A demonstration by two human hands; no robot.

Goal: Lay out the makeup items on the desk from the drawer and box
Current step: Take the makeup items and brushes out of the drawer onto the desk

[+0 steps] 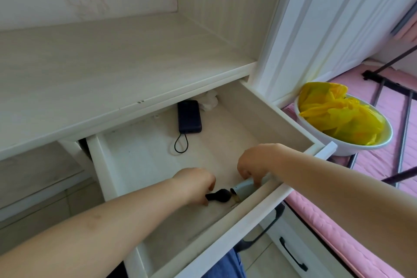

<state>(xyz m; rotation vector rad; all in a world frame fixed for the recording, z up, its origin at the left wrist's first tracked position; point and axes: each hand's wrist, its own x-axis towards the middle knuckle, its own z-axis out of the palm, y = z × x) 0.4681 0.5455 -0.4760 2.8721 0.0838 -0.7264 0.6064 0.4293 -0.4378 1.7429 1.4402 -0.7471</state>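
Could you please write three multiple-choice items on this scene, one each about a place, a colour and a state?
1. Where is the power bank?
A. on the desk
B. at the back of the drawer
C. in the bowl

2. What colour is the bag in the bowl?
A. yellow
B. blue
C. black

3. What state is the drawer in?
A. shut
B. removed
C. pulled open

Answers: 1 B, it lies near the drawer's rear; 2 A, yellow plastic fills the white bowl; 3 C, both hands reach inside.
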